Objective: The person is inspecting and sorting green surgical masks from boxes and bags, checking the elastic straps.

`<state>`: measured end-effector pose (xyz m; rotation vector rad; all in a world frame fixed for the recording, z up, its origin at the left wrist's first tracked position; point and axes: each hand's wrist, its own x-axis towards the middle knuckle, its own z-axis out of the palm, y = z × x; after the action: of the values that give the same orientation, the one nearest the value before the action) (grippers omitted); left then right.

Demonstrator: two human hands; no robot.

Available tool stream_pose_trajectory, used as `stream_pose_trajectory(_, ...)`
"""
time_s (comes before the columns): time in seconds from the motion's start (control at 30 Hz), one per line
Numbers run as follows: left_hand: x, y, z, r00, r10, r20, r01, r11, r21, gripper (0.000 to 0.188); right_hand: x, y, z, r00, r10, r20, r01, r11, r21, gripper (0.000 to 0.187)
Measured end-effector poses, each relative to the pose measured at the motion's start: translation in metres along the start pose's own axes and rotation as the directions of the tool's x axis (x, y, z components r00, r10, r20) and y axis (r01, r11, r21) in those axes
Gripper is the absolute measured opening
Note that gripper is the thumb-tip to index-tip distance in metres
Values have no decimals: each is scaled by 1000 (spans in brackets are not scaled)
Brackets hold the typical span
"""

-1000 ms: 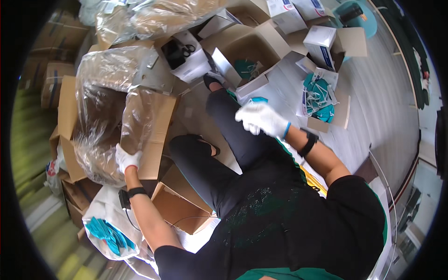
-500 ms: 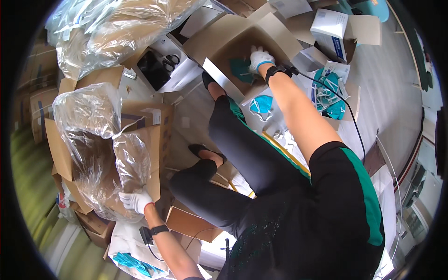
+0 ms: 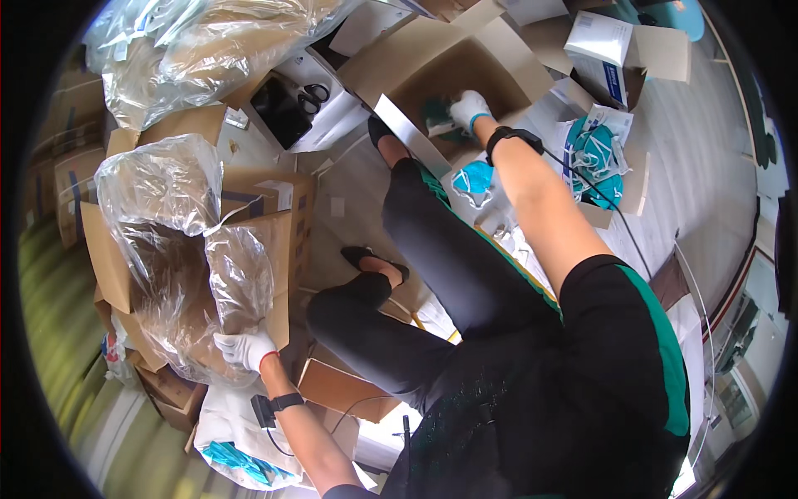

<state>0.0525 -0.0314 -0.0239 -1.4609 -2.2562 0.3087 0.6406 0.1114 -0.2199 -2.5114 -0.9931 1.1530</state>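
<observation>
My left hand, in a white glove, is closed on the near edge of a clear plastic bag. That bag lines an open cardboard box at the left. My right hand, also gloved in white, is down inside another open cardboard box at the far middle. Beside its fingers lies a teal face mask with pale straps, somewhat blurred. Whether the fingers grip this mask is hard to make out. Just outside the box, near my right wrist, rests a second teal face mask.
Several teal masks fill a small open carton at the right, near a white box. Black scissors and a dark phone-like slab lie on a white box. A black cable runs from my right wrist. Plastic-wrapped goods stand far left.
My right hand has moved slightly nearer the mask inside the far box. My left hand keeps its hold on the bag's edge. The whole view has shifted a little.
</observation>
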Motion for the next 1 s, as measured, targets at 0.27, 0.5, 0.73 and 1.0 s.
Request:
stream_pose_trajectory(0.27, 10, -12, -26, 968, 15, 250, 20, 990, -138, 125, -67, -4, -102, 886, -428, 178, 22, 423, 906, 10)
stream_pose_trajectory(0.5, -25, 41, -164, 993, 38, 115, -3, 956, -294, 87, -159, -20, -180, 709, -683, 173, 90, 331, 939, 9)
stream_pose_trajectory(0.73, -101, 174, -218, 910, 409, 70, 183, -245, -952, 68, -260, -29, -215, 347, -862, 370, -336, 254, 907, 18)
stream_pose_trajectory(1.0, -132, 224, -224, -37, 995, 94, 861, 80, -503, 89, -331, -30, -211, 122, -922, 367, -7, 369, 930, 33)
